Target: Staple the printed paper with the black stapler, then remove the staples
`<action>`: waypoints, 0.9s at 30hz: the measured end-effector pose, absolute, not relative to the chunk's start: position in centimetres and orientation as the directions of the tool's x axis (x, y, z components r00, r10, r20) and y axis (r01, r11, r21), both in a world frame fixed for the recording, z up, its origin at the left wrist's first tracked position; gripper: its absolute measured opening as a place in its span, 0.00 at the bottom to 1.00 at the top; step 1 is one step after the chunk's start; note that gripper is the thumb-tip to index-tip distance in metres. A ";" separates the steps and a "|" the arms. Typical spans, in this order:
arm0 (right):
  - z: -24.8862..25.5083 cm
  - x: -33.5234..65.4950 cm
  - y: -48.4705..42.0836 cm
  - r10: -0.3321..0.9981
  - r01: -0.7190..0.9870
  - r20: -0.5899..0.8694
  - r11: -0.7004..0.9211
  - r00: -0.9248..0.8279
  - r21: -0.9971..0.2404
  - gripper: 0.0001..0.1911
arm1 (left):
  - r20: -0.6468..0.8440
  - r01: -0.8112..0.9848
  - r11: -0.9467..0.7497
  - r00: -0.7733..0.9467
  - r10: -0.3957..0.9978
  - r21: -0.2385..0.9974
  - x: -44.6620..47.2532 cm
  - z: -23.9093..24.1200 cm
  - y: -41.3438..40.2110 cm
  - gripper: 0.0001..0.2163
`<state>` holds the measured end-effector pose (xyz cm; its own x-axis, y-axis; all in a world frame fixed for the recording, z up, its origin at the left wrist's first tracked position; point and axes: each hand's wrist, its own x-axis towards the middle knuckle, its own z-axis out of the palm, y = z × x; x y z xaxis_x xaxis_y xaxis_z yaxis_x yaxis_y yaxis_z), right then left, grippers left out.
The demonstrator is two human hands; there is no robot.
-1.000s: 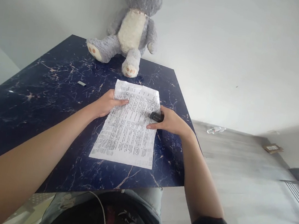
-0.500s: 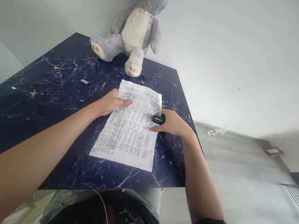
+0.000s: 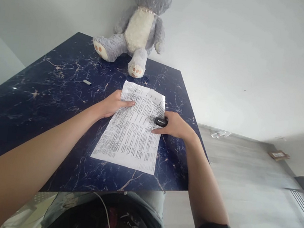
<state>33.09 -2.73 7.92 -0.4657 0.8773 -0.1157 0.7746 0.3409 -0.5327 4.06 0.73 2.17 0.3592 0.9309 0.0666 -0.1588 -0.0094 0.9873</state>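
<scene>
A: Where is the printed sheet [image 3: 134,141], and what is each hand doing?

B: It is over the near part of the dark blue table [image 3: 45,97], between the hands; the left hand [image 3: 113,104] pinches its left edge, thumb flat on the print, fingers out of sight beneath; the right hand [image 3: 174,124] is curled round a short black object [image 3: 160,121] at the right edge, its thumb over the paper.

A: Does the right hand grip the paper too?

B: I cannot tell; most of its fingers are hidden.

A: How would you manage this hold?

B: Lightly, I'd say; the sheet looks thin and creased near its top, so a hard pinch could wrinkle it further; gentle, even tension between both edges should hold it flat; the black object is best gripped firmly, so it doesn't scrape the print.

A: Anything close by?

B: A small grey piece [image 3: 87,82] beyond the left hand; a plush toy [image 3: 139,29] near the sheet's far edge.
</scene>
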 end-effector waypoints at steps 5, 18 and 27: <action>7.6 32.4 -2.8 0.907 0.813 -0.077 0.329 -0.413 -0.480 0.15 | 0.072 -0.173 -0.011 0.350 0.934 0.985 4.0 2.2 0.8 0.19; 7.0 30.6 -3.8 0.902 0.837 -0.060 0.369 -0.427 -0.404 0.15 | 0.074 -0.143 -0.021 0.374 0.925 0.989 3.9 2.1 0.9 0.19; 8.4 34.0 -2.4 0.875 0.773 -0.143 0.320 -0.463 -0.547 0.19 | 0.037 -0.138 0.004 0.289 0.956 0.990 4.0 2.0 1.1 0.19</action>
<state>34.05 -2.44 8.41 -0.4633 0.8746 -0.1430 0.7733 0.3201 -0.5473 4.02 1.09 2.00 0.2894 0.9565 0.0367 -0.1385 0.0039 0.9904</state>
